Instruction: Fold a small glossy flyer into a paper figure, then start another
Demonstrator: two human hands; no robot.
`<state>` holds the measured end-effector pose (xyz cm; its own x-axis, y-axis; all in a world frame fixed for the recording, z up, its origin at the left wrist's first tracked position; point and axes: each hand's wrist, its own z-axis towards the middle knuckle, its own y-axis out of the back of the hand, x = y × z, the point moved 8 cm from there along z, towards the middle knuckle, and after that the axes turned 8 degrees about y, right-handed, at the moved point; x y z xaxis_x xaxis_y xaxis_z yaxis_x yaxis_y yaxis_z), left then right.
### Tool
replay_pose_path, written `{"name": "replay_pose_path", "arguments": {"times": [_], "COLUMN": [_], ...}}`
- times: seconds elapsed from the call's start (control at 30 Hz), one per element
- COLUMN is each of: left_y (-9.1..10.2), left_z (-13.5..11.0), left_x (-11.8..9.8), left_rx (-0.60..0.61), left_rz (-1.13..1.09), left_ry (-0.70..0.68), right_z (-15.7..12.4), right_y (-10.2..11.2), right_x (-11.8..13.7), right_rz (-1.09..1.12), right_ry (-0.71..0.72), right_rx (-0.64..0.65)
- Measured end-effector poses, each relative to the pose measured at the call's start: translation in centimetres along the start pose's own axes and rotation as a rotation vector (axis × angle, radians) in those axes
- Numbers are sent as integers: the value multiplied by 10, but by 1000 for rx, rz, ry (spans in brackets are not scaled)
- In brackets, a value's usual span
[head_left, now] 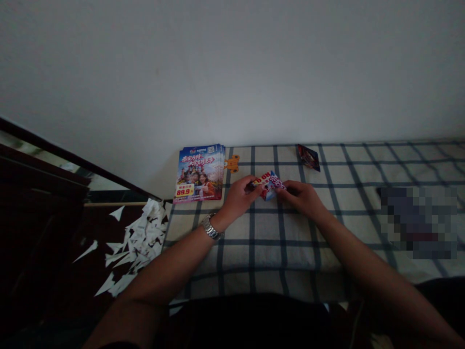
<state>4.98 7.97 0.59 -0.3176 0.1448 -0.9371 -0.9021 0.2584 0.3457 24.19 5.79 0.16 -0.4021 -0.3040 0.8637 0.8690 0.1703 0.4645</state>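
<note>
Between my two hands is a folded flyer (269, 186), small and colourful, with red lettering on white and blue. My left hand (240, 194), with a metal watch (211, 227) at the wrist, pinches its left end. The thumb and fingers of my right hand (301, 196) close on its right end. Left of my hands lies a stack of printed flyers (199, 173), its top sheet marked 89.9. An orange animal-shaped piece (232, 164) rests against the stack's right side. My fingers cover parts of the folded flyer.
A checked cloth (276, 257) covers the surface under my hands, and a wall (254, 72) rises behind it. Toward the back right sits a dark folded paper piece (308, 158). Many folded white papers (141, 237) are heaped low on the left. A blurred-out patch (417, 223) hides something at right.
</note>
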Motion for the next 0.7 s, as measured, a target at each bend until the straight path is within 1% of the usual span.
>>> {"name": "replay_pose_path", "arguments": {"times": [0.13,0.23,0.4,0.7], "left_y": [0,0,4,3], "left_z": [0,0,0,-1], "left_x": [-2,-1,-3,-7], "left_rx": [1,7,-25,-6], "left_rz": [17,-2,9,10], "left_ry": [-4,-7,-18,-27], "right_z": [0,0,1,0], "right_y": [3,3,4,6], "right_x": [-1,-2,1,-4], "right_rz": [-54,-38,14,-23], "right_ry": [18,9,8,-7], "right_rx": [-4,-9,-13,-42]}}
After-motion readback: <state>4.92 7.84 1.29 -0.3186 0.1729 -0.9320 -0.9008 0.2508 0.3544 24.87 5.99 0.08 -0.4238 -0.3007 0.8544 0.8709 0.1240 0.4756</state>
